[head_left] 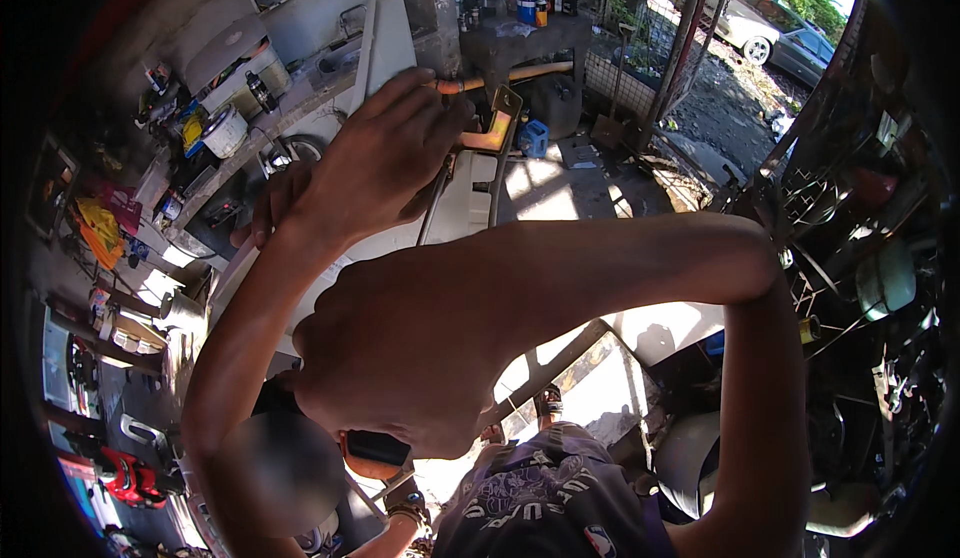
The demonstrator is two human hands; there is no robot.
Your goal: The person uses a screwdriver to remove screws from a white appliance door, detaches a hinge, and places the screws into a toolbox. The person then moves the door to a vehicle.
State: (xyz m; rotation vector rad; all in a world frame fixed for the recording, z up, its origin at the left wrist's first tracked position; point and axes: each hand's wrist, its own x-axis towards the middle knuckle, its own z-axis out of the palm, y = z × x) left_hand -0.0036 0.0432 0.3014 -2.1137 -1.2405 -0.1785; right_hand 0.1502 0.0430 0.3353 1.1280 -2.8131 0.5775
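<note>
At the top middle of the head view, the left hand [385,153] reaches up and away from the body, fingers curled together around the near end of an orange-brown rod [500,76]. The rod's long axis runs out from that grip to the right, nearly level, toward the dark workbench [530,43] behind it. Just right of the fingertips and slightly below stands a bent metal bracket [497,128], lit orange by the sun, touching or nearly touching the rod; the contact itself is hidden by the fingers.

The right hand [400,358] is much nearer the camera, below the left grip, balled up with its back turned to the lens. I cannot tell whether it holds anything, since the palm side faces away. The right forearm crosses the frame from the right edge and blocks much of what lies under the rod.

Behind the left grip is a large white panel [390,33] leaning upright. Beyond the rod's far end, paint cans [528,5] sit on the workbench. Below the bracket, a small blue container [533,139] rests on the ground. Left of the grip, a cluttered shelf [220,123] carries a white bucket [225,133].
</note>
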